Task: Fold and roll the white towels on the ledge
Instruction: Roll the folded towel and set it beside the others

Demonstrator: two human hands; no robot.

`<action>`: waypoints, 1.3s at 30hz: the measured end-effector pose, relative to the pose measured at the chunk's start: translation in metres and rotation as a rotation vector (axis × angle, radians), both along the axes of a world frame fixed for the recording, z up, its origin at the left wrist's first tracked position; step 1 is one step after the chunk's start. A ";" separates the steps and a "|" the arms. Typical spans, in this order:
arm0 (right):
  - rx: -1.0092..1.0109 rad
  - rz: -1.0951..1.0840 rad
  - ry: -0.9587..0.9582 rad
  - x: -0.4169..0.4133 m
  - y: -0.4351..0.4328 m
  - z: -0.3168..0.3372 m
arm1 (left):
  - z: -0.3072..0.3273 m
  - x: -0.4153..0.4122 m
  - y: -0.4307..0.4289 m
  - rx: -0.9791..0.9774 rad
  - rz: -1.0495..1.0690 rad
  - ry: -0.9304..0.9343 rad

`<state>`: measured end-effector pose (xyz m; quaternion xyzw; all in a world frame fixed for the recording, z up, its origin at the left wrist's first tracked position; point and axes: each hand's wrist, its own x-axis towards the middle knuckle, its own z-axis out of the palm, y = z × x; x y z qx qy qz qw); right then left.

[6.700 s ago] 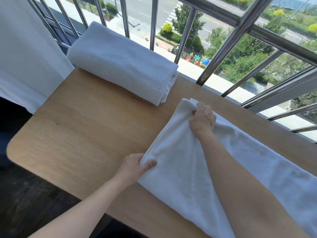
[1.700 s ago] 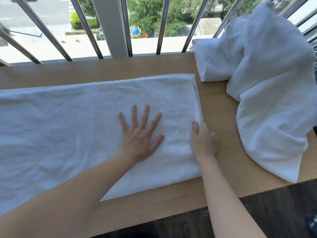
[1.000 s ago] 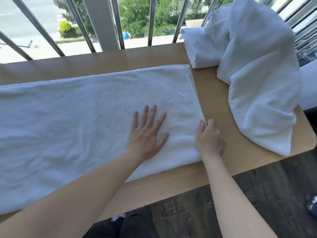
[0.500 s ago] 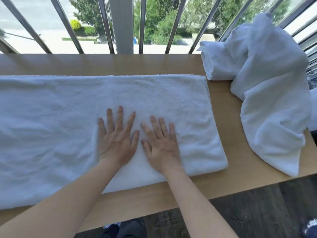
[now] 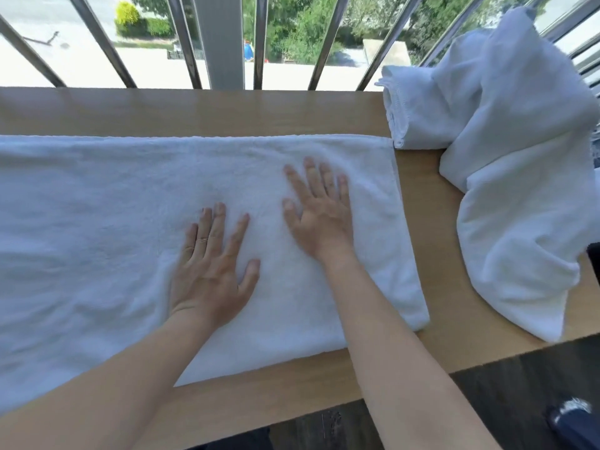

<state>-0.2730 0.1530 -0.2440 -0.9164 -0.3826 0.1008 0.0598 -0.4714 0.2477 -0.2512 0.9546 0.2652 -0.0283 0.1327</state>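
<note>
A long white towel (image 5: 97,222) lies folded lengthwise across the wooden ledge (image 5: 194,112), its right end near the middle right. My left hand (image 5: 212,267) presses flat on it, fingers spread. My right hand (image 5: 319,216) also lies flat on the towel, a little farther from me and to the right, slightly blurred. At the far right a loose white towel (image 5: 519,206) is heaped and drapes over the ledge's edge. Under it, by the railing, a folded white towel (image 5: 418,108) shows.
Metal railing bars (image 5: 224,40) stand right behind the ledge, with a street and trees below. The ledge's near edge (image 5: 292,394) runs close to me, with dark flooring beneath. A dark shoe (image 5: 571,420) shows at the lower right.
My right hand has let go of the towel's right edge, come onto the towel beside my left hand, then slid up and right. My left hand has stayed flat.
</note>
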 end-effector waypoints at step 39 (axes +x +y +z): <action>-0.088 -0.261 0.018 -0.168 -0.042 0.010 | 0.005 -0.143 0.036 0.016 -0.028 0.064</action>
